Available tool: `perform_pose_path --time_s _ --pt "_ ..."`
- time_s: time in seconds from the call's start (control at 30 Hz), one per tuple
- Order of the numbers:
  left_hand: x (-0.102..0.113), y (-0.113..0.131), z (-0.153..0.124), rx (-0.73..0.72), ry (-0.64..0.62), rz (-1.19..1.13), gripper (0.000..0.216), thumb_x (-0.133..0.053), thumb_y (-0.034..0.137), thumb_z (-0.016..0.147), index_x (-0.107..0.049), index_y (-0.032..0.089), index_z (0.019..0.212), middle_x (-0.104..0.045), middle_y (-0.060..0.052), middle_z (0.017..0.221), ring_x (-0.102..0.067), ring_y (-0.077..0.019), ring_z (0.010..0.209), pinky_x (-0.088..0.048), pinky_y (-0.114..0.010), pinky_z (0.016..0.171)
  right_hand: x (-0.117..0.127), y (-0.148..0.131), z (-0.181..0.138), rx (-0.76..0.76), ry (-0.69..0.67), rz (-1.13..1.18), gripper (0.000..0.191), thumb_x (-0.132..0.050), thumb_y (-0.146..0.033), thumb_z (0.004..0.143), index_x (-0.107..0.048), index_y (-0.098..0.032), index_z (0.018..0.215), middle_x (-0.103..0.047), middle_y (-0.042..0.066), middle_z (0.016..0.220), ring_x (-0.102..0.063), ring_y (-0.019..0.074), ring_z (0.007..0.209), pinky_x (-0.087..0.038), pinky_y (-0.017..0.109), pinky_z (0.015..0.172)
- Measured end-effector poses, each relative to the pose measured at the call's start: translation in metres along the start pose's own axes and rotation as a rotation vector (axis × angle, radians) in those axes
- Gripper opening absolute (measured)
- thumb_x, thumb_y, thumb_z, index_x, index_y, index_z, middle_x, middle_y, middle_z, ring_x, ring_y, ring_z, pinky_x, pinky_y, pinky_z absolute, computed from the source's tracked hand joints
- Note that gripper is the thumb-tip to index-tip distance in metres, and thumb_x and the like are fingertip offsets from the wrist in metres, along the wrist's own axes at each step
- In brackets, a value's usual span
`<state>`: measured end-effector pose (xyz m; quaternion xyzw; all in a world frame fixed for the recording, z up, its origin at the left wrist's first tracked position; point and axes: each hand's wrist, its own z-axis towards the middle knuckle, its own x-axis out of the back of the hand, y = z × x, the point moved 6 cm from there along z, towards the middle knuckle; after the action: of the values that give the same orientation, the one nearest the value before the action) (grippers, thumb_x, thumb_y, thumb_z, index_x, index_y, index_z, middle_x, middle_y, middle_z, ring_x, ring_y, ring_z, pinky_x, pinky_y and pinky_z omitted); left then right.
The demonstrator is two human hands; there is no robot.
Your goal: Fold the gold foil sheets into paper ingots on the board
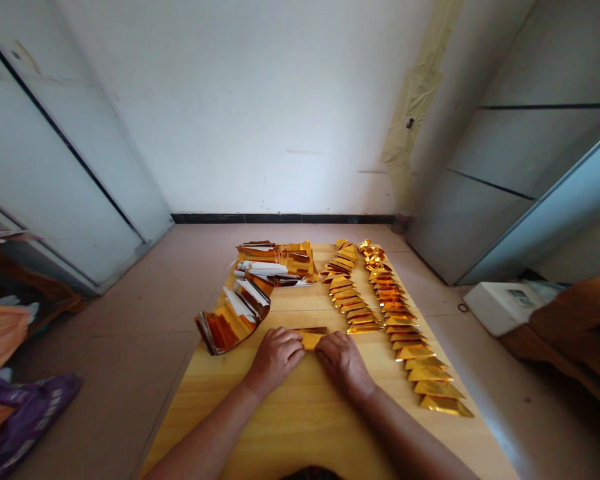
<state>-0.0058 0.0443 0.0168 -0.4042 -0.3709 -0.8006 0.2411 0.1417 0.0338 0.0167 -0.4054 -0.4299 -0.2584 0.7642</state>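
Between my two hands a sheet of gold foil paper (310,340) lies on the wooden table, partly folded into a narrow strip. My left hand (279,355) is closed on its left end, fingers bent and pressed together. At the right end, my right hand (341,357) grips the same paper with curled fingers. Both thumbs are mostly hidden. Beyond my left hand, loose stacks of gold and white paper sheets (237,323) spread over the table. Folded gold paper pieces (347,293) overlap in a row beyond my right hand.
A longer row of folded gold pieces (405,333) runs along the right side of the wooden table (280,433). More gold paper stacks (295,257) lie at its far end. A purple bag (40,407) is on the left; a white box (503,307) stands on the right.
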Motion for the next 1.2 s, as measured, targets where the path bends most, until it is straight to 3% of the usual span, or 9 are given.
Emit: perform_pose_path --time_s 0.2,0.37,0.5,0.8,1.03,1.2 --pt "-0.003 -0.020 0.004 0.238 0.068 -0.131 0.026 -0.050 0.012 0.080 -0.068 0.022 0.096 -0.071 -0.003 0.093 -0.064 -0.0168 0.088 -0.049 -0.030 0.081 -0.005 0.020 0.012 -0.108 0.051 0.149 0.018 -0.047 -0.022 0.092 -0.063 -0.020 0.084 -0.065 0.002 0.078 -0.057 0.0136 0.074 -0.039 0.023 0.068" --pt "-0.001 -0.020 0.004 0.370 0.069 -0.089 0.019 -0.054 0.013 0.078 -0.067 0.022 0.089 -0.072 -0.001 0.089 -0.065 -0.0170 0.085 -0.048 -0.030 0.080 -0.006 0.024 0.020 -0.179 0.024 0.129 0.019 -0.048 -0.021 0.090 -0.064 -0.020 0.080 -0.064 0.002 0.077 -0.058 0.0130 0.074 -0.039 0.021 0.066" --pt "0.000 -0.019 0.001 0.375 0.051 -0.099 0.015 -0.051 0.019 0.083 -0.066 0.021 0.086 -0.071 -0.001 0.086 -0.064 -0.0166 0.082 -0.047 -0.030 0.077 -0.003 0.022 0.022 -0.214 -0.026 0.093 0.016 -0.050 -0.023 0.089 -0.065 -0.022 0.083 -0.065 0.002 0.080 -0.059 0.0134 0.078 -0.040 0.020 0.068" --pt "-0.005 -0.023 -0.001 0.419 0.107 -0.049 0.027 -0.054 0.008 0.076 -0.062 0.021 0.098 -0.069 -0.002 0.093 -0.062 -0.0171 0.087 -0.047 -0.030 0.081 -0.006 0.026 0.025 -0.447 -0.059 0.001 0.018 -0.053 -0.031 0.086 -0.060 -0.020 0.098 -0.068 0.004 0.090 -0.063 0.0156 0.082 -0.040 0.021 0.067" --pt "-0.003 -0.020 -0.002 0.404 0.090 -0.051 0.031 -0.052 0.004 0.074 -0.061 0.020 0.099 -0.069 -0.003 0.096 -0.061 -0.0174 0.090 -0.047 -0.032 0.083 -0.006 0.030 0.015 -0.462 -0.001 0.125 0.029 -0.057 -0.030 0.081 -0.055 -0.018 0.108 -0.068 0.005 0.093 -0.064 0.0173 0.086 -0.044 0.023 0.073" --pt "-0.003 -0.018 0.000 0.410 0.069 -0.033 0.033 -0.051 0.003 0.074 -0.061 0.021 0.100 -0.068 -0.003 0.098 -0.061 -0.0179 0.093 -0.046 -0.032 0.086 -0.006 0.030 0.014 -0.428 0.026 0.135 0.025 -0.051 -0.019 0.083 -0.055 -0.018 0.107 -0.068 0.005 0.096 -0.063 0.0157 0.087 -0.044 0.022 0.076"
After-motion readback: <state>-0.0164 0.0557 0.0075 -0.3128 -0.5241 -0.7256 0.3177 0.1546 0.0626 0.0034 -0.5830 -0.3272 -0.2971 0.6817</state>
